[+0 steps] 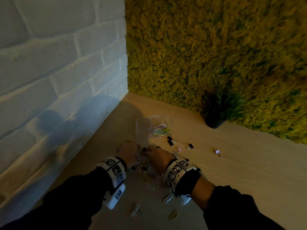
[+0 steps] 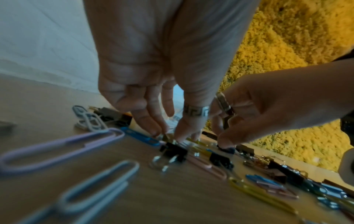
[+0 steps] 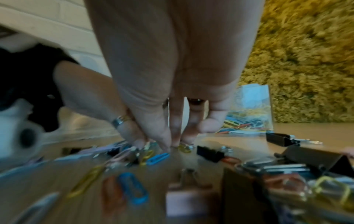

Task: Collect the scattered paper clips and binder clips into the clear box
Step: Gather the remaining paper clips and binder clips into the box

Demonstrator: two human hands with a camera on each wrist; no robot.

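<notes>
Left hand (image 2: pixel 153 91): fingertips are set down among the clips, what is pinched cannot be told | right hand (image 3: pixel 172 91): fingertips are pressed at a yellow paper clip (image 3: pixel 184 147), hold cannot be told | clear box (image 1: pixel 156 127): seen on the worktop (image 1: pixel 240 163) past the hands, some clips inside | binder clips (image 1: pixel 172 140): scattered beside it, many blurred.

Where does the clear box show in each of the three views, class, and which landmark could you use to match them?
Head view: clear box, centre, beyond both hands, coloured clips inside.
Left wrist view: not clearly visible; the fingers hide that area.
Right wrist view: right of centre, behind the fingers, against the wall.
Shared landmark: the yellow-green moss wall, on the right in every view.
</notes>
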